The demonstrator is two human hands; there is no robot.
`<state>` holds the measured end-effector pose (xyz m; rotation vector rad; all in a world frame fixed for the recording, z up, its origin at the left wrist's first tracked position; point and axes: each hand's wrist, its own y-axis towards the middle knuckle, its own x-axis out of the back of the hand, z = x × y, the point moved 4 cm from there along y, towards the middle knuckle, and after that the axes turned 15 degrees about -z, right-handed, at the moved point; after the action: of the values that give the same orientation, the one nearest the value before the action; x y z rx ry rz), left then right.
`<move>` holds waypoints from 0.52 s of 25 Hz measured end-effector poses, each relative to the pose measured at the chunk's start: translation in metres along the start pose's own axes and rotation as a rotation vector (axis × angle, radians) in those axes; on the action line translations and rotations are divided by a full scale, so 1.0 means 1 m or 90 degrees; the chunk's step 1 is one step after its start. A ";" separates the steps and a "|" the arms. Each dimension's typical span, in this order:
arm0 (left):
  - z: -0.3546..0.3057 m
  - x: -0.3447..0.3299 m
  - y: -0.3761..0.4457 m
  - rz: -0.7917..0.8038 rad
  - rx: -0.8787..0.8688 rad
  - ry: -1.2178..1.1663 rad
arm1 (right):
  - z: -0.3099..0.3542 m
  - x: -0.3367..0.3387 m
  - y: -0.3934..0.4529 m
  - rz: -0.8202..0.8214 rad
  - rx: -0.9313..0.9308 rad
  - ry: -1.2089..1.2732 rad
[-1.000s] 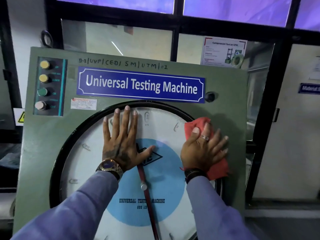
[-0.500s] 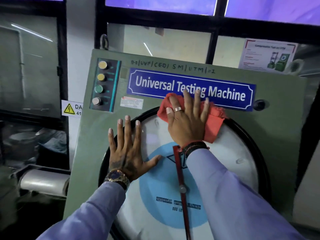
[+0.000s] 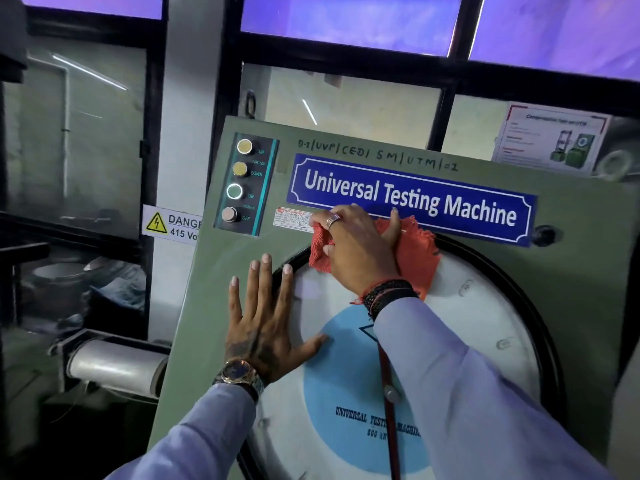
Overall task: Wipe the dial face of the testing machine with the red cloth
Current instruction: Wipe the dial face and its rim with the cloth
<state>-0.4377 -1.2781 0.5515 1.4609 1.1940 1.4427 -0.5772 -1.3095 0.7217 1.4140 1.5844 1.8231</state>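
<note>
Red cloth (image 3: pixel 417 251) shifted left | long axis horizontal | dial face (image 3: pixel 485 323) top

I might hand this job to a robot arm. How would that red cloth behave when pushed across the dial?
The red cloth is probably floppy: it bunches and folds under the right hand. Its coarse weave suggests it grips the dial face rather than sliding freely. It looks light, so it likely needs constant pressure to stay on the upright surface.
</note>
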 end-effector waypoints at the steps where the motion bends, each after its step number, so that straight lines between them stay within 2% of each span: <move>1: 0.000 0.001 0.000 0.002 -0.002 0.000 | 0.002 0.002 0.000 -0.013 0.006 -0.001; 6: -0.001 0.005 0.001 0.002 0.000 -0.007 | 0.002 0.013 -0.006 -0.143 0.058 -0.047; 10: 0.000 0.003 0.001 -0.012 -0.011 -0.012 | -0.011 0.018 -0.003 -0.111 0.052 0.028; 13: 0.001 -0.001 0.000 -0.026 -0.018 -0.019 | -0.015 0.019 -0.009 -0.136 0.059 0.064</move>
<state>-0.4365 -1.2784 0.5512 1.4264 1.1735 1.4011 -0.6011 -1.2996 0.7240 1.1557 1.8139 1.7392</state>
